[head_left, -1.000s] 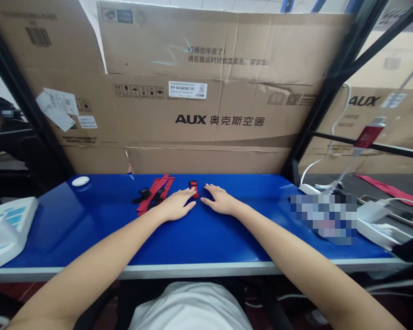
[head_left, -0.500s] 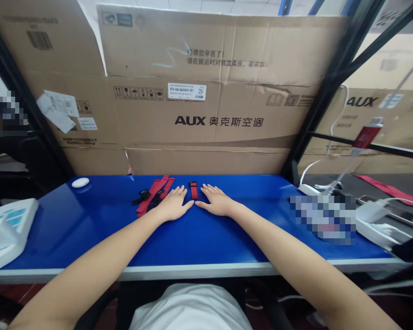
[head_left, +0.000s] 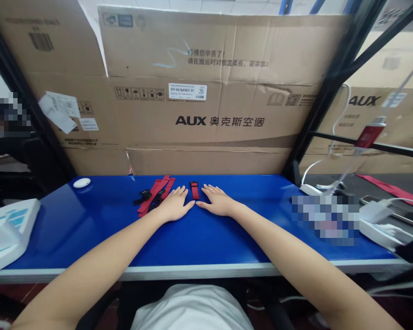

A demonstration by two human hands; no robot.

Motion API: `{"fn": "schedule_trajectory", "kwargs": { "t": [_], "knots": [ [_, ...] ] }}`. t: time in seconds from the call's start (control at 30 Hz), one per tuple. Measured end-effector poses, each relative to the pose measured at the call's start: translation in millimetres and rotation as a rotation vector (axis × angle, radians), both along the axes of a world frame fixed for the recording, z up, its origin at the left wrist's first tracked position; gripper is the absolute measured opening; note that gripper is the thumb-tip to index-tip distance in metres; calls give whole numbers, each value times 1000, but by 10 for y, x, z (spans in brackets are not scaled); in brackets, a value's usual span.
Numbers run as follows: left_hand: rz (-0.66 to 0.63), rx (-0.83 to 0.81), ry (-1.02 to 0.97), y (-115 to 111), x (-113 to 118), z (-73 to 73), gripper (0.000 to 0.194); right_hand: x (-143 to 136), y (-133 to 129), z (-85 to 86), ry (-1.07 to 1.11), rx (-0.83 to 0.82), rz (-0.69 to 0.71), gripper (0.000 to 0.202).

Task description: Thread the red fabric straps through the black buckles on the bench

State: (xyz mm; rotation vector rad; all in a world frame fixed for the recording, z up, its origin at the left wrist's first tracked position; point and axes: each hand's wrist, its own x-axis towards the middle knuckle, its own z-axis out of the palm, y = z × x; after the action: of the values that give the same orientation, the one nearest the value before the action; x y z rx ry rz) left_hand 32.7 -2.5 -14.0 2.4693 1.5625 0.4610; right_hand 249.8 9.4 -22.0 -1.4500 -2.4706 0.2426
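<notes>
My left hand (head_left: 175,205) lies flat on the blue tabletop (head_left: 192,243), fingers stretched forward and nothing in it. Opposite it, my right hand (head_left: 217,200) rests palm down too, fingers extended and empty. Between the fingertips sits a short red strap with a black buckle (head_left: 194,190); neither hand grips it. Just left of my left hand are several longer red straps (head_left: 155,192), partly hidden behind that hand. Black plastic buckles (head_left: 143,196) lie on and beside these straps.
A cardboard sheet (head_left: 206,160) stands along the table's back edge. At left are a white device (head_left: 17,229) and a round white disc (head_left: 81,183). A power strip with plugs (head_left: 378,231) and a blurred-out item lie at right, beside a black metal frame (head_left: 316,105).
The view has shifted very slightly. Both hands stay flat in the same places, and the straps have not moved.
</notes>
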Motion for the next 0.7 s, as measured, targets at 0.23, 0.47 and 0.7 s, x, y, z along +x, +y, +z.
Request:
{"fn": "schedule_trajectory", "kwargs": {
  "t": [0.23,0.47,0.7],
  "knots": [
    [-6,7,-28,25,-15,-29,75,-9,-5,9,8,-6,-5,95],
    [3,-2,50,-8,4,10,76,0,8,5,8,-6,4,97],
    [22,53,72,-41,21,16,74,1,-7,22,25,-19,-16,97]
  ]
}}
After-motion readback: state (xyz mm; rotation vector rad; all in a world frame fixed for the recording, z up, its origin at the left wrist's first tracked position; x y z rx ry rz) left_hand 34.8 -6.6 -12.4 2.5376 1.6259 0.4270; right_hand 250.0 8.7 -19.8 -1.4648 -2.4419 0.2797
